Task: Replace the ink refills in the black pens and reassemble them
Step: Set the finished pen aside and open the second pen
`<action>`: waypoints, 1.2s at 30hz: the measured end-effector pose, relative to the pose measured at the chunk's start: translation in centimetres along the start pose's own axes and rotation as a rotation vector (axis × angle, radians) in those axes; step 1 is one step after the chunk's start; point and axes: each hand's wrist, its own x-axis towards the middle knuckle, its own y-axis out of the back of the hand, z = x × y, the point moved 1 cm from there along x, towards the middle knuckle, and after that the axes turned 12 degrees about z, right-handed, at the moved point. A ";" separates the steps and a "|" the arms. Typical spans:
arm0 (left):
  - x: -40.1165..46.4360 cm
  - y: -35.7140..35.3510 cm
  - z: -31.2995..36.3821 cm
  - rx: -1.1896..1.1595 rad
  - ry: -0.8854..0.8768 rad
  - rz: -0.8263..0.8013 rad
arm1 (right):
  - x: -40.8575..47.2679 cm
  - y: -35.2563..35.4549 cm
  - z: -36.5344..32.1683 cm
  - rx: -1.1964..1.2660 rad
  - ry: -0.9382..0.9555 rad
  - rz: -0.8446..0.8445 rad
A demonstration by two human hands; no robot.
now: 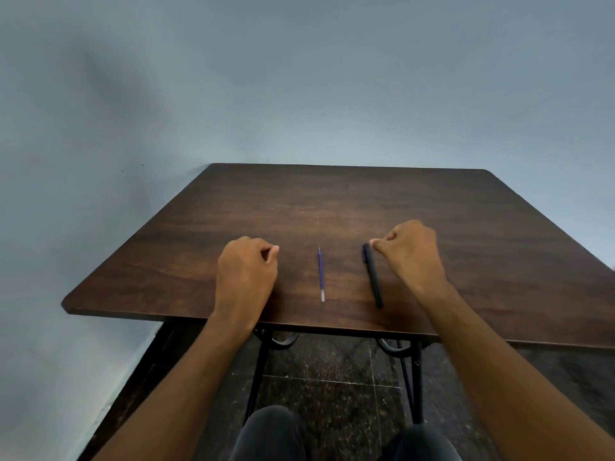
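A black pen (372, 276) lies on the dark wooden table (332, 201), its length running toward me. A thin blue ink refill (321, 275) lies parallel to it, a little to its left. My right hand (411, 252) rests on the table just right of the pen with fingers curled; its thumb tip is at the pen's far end, and I cannot tell whether it touches. My left hand (246, 271) rests on the table left of the refill, fingers curled under, holding nothing that shows.
The table stands against a pale blue wall, with its near edge (299, 327) just before my wrists. Black metal legs (416, 377) and a dark speckled tile floor show below. My knees are at the bottom of the view.
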 end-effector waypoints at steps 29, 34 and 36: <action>-1.9 -5.5 4.5 -0.801 0.395 -0.237 | -4.1 -1.0 -0.7 0.283 0.110 -0.140; -1.9 -5.4 4.5 -0.854 0.388 -0.239 | -4.2 -1.3 -0.5 0.311 0.206 -0.236; -1.8 -5.5 4.4 -0.860 0.383 -0.244 | -4.3 -1.6 -0.3 0.336 0.206 -0.241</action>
